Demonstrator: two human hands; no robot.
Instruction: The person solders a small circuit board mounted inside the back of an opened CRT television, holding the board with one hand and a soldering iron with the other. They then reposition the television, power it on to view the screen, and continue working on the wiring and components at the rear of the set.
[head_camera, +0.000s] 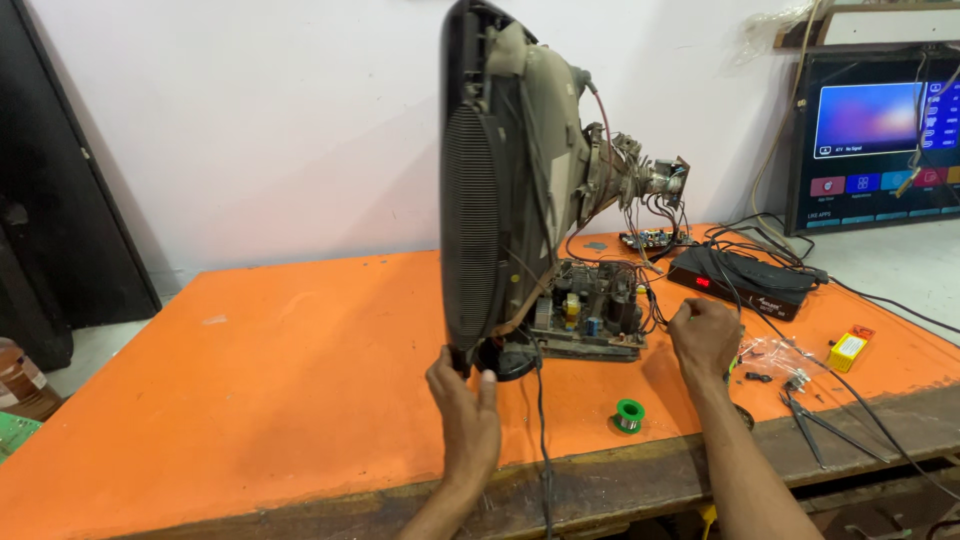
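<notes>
An opened old tube television (500, 190) stands on edge on the orange table (280, 360), its grey picture tube and neck board pointing right. My left hand (464, 405) grips the bottom corner of its black front frame. A circuit board (590, 312) with wires lies at the tube's base. My right hand (704, 335) is closed loosely just right of that board, by the wires; whether it grips one I cannot tell.
A green solder spool (629, 414) lies near the front edge. A black set-top box (745, 280), a yellow box (848, 350), small parts in a clear bag (775, 355) and pliers (810, 425) sit at right. A lit flat screen (880, 125) stands behind.
</notes>
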